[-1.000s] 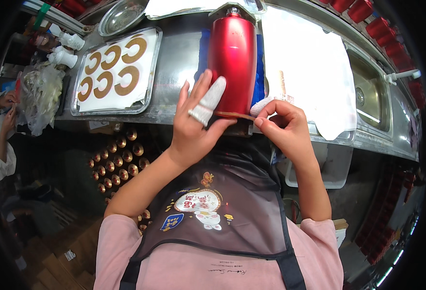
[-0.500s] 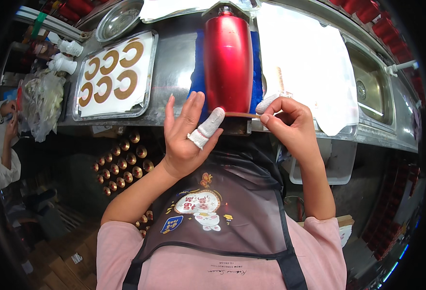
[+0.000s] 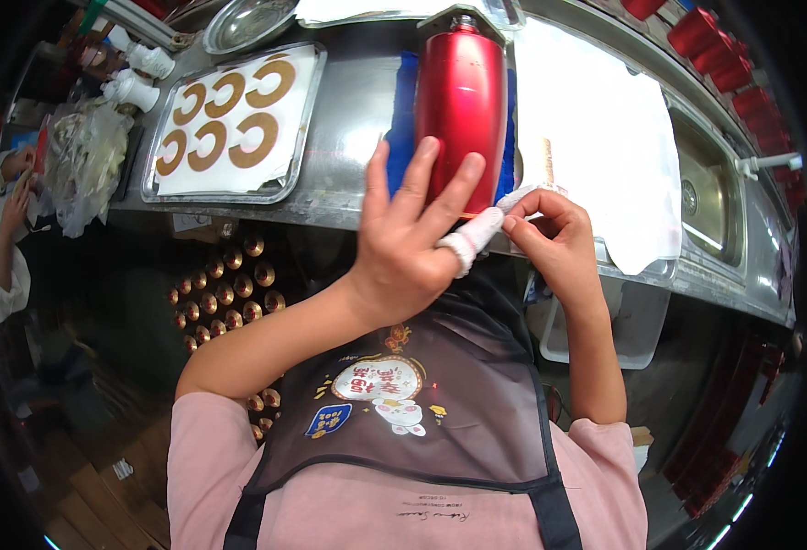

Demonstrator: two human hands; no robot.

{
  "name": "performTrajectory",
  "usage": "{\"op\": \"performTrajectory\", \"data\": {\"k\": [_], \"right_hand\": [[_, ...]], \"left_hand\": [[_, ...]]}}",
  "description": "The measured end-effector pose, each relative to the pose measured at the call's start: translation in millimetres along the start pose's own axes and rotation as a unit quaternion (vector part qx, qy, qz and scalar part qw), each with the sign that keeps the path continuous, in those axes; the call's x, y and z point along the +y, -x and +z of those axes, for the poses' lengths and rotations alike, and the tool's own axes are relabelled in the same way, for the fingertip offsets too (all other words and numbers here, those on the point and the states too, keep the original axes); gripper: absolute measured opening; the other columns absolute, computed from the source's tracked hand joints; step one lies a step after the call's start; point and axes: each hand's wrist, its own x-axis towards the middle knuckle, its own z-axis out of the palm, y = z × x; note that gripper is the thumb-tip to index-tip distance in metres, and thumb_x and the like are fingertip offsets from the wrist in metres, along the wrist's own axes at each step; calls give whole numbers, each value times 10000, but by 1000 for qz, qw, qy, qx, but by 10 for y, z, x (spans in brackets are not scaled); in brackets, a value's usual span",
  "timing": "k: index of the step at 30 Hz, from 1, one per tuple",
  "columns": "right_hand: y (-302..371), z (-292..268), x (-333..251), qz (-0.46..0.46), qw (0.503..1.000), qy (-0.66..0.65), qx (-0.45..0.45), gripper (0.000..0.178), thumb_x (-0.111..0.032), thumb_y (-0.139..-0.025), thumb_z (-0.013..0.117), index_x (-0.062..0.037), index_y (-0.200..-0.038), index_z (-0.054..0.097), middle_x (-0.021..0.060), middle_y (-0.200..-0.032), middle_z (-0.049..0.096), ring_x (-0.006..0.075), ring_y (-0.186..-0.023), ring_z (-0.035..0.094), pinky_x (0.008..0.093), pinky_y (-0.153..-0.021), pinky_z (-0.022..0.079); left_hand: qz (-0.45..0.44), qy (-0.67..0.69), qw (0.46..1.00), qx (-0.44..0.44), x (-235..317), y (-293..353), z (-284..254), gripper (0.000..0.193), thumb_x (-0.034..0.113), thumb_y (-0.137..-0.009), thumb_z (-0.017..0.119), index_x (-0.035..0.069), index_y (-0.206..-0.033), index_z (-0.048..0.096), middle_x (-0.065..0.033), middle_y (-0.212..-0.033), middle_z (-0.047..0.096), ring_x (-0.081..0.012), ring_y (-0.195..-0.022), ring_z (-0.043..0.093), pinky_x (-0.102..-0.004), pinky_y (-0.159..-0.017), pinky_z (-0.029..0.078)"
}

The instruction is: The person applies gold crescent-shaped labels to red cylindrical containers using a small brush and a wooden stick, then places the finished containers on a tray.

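A glossy red bottle lies on a blue cloth, its threaded neck pointing away from me. My left hand is over its near end with fingers spread. The white-sleeved index finger presses at the bottle's near rim, and the other fingertips rest on or just above its side. Beside that rim, my right hand pinches thumb and forefinger together; another of its fingers wears a white sleeve. A thin orange-brown strip runs at the rim between the hands, mostly hidden by my left index finger.
At left stands a metal tray with several C-shaped gold-brown pieces on white paper. White sheets lie right of the bottle, before a sink. A metal bowl is behind. Gold-topped items stand below the counter; another person's hands show far left.
My left hand has swung right across the bottle's near end, its sleeved finger now beside my right fingertips. The strip, visible between the hands before, is mostly covered. My view has shifted slightly.
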Motion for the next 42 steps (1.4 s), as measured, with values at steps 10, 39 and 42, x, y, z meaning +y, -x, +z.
{"op": "performTrajectory", "data": {"k": [10,39,42], "right_hand": [[43,10,-107,-19,999,-23,-26,103,-81,-849,729,-25,-830,646,-50,-738,601,-6,-632,502,163,-567,374],[-3,-15,-24,-3,1000,-15,-11,92,-77,-863,722,-21,-846,651,-44,-748,605,1,-644,519,161,-577,384],[-9,0,-29,-2,999,-33,-25,90,-74,-863,723,-19,-853,652,-42,-749,609,1,-647,521,161,-580,391]], "left_hand": [[-165,218,961,42,-228,286,92,657,105,-758,830,19,-1363,588,-211,-1434,541,-383,-1303,545,-578,-1105,350],[-26,18,999,-7,-33,23,-1,441,126,-726,770,118,-1166,736,-227,-1390,575,-405,-1237,593,-670,-1060,328],[-90,89,992,30,-150,17,73,617,93,-703,825,46,-1294,655,-255,-1375,573,-371,-1251,590,-606,-1071,375]]}}
